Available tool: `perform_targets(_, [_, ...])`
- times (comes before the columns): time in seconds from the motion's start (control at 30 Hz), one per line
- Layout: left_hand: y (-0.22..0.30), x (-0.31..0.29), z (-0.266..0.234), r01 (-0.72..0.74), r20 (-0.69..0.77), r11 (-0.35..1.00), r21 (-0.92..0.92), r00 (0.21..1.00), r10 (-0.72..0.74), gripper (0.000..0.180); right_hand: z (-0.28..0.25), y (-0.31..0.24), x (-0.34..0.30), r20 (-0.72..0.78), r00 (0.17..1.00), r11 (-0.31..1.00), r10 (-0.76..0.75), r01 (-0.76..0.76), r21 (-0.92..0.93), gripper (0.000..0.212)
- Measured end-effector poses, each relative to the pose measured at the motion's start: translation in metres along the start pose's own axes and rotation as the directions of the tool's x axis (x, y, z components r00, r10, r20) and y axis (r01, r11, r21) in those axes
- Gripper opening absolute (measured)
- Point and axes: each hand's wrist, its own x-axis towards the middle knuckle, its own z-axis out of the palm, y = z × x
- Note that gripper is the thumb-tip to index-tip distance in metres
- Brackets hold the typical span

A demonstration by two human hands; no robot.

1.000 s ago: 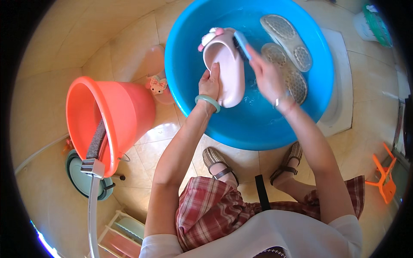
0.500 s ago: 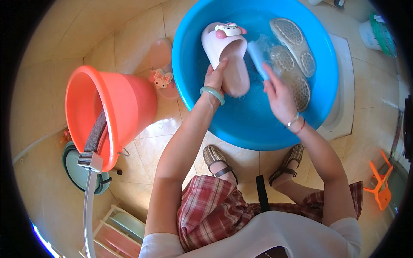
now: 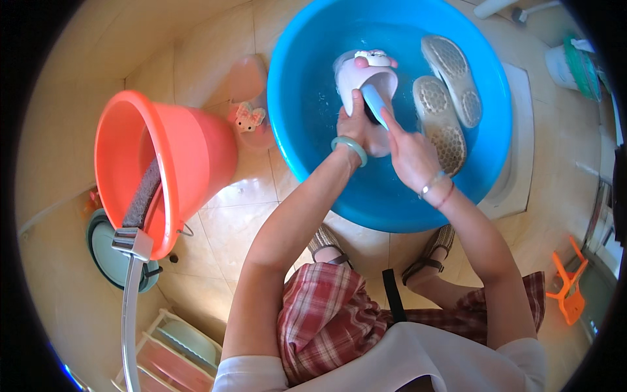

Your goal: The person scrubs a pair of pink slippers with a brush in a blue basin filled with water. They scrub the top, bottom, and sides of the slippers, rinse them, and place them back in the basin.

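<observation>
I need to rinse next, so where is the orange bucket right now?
In the head view the orange bucket stands tilted on the tiled floor at the person's left, beside the blue basin, with a hose hooked over its rim.

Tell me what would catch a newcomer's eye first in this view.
The big blue basin at top centre, where the left hand grips a pale slipper and the right hand works a blue brush into it. Two more soles lie in the basin's right half. At left, an orange bucket leans on the tiled floor with a hose clipped over its rim.
</observation>
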Motion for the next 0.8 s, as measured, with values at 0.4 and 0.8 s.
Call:
perform_targets(0.4, [-0.009, 0.005, -0.003, -0.003, 0.007, 0.996, 0.091, 1.000, 0.003, 0.078, 0.004, -0.006, 0.034, -0.008, 1.000, 1.000, 0.025, -0.025, -0.004, 0.038])
perform_targets(0.8, [-0.012, 0.010, -0.009, 0.056, 0.057, 0.991, 0.118, 0.996, -0.063, 0.101, 0.001, -0.019, 0.097, -0.036, 0.996, 0.995, 0.083, -0.081, 0.057, 0.037])
